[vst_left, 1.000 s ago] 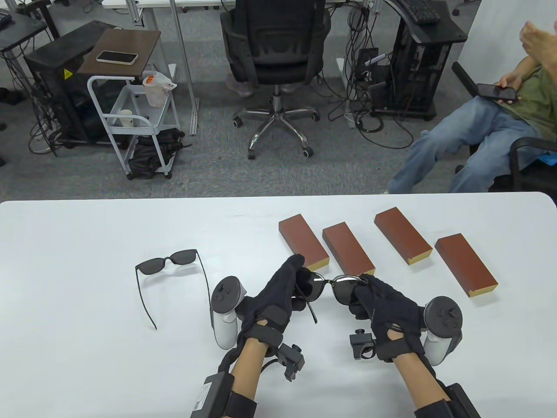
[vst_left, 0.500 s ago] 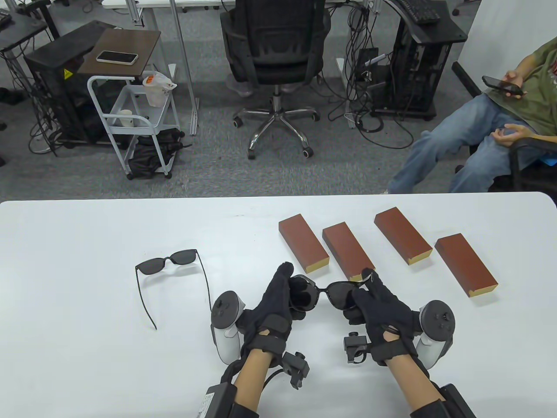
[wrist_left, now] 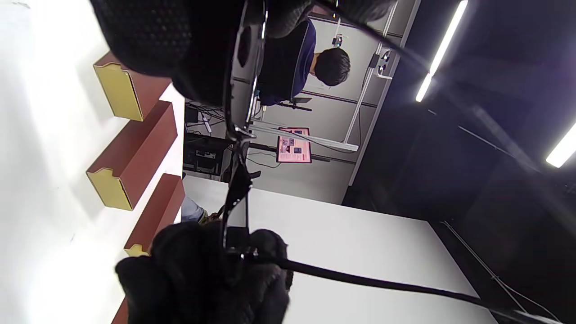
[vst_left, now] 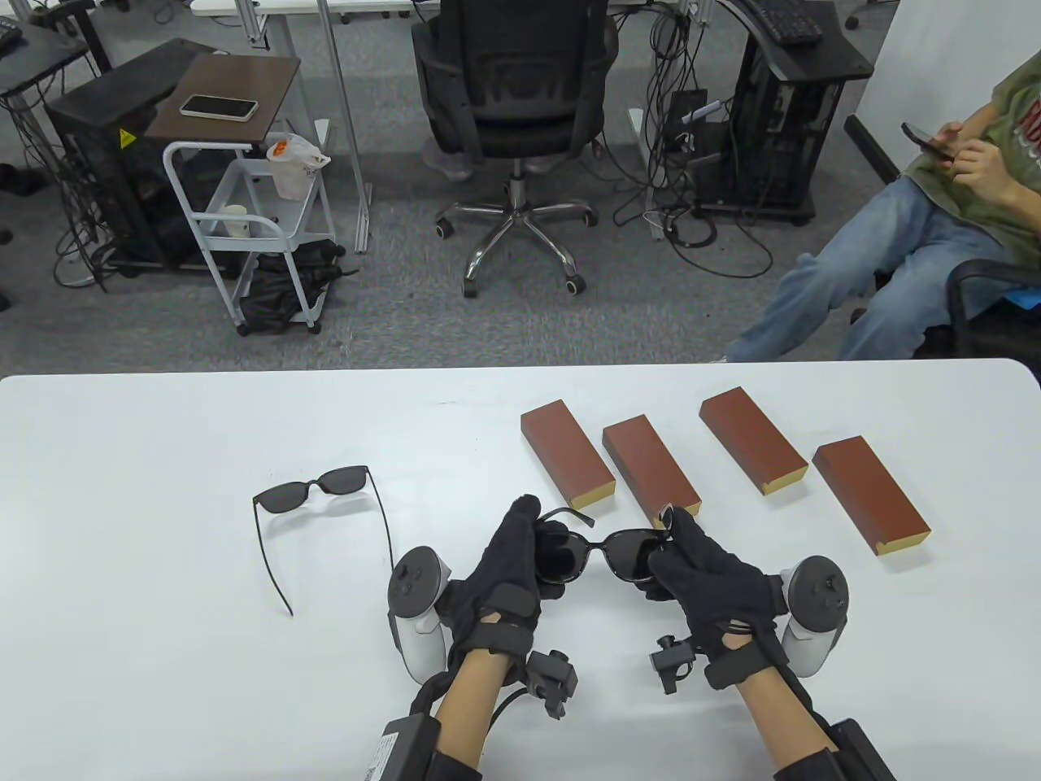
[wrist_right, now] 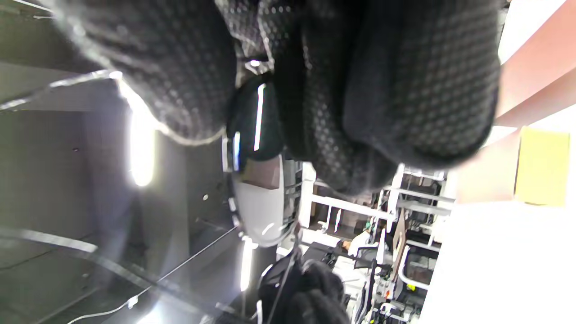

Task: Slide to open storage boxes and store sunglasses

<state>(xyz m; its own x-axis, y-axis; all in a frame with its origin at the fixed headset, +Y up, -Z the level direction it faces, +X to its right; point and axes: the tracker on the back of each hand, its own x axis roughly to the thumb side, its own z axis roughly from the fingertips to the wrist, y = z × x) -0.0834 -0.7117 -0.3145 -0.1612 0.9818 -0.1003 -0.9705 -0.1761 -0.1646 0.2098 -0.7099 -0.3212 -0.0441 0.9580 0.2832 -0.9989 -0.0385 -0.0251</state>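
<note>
Both gloved hands hold one pair of black sunglasses (vst_left: 606, 553) above the table's near middle. My left hand (vst_left: 533, 545) grips the left lens end, where one temple arm (vst_left: 569, 514) lies folded across behind the lens. My right hand (vst_left: 671, 545) pinches the right lens end. In the left wrist view the sunglasses frame (wrist_left: 238, 135) runs between both gloves. The right wrist view shows a lens (wrist_right: 258, 198) under my fingers (wrist_right: 360, 90). A second pair of sunglasses (vst_left: 317, 504) lies unfolded on the table to the left. Four brown storage boxes (vst_left: 565, 455) (vst_left: 651, 468) (vst_left: 752, 439) (vst_left: 870, 492) lie closed behind my hands.
The white table (vst_left: 163, 651) reaches from edge to edge. Beyond its far edge stand an office chair (vst_left: 512, 122), a white cart (vst_left: 244, 220) and a seated person (vst_left: 911, 236) with a phone at the right.
The held sunglasses' left temple arm has swung from pointing toward me to folded behind the lens. Both hands drew slightly nearer to me. The seated person shifted.
</note>
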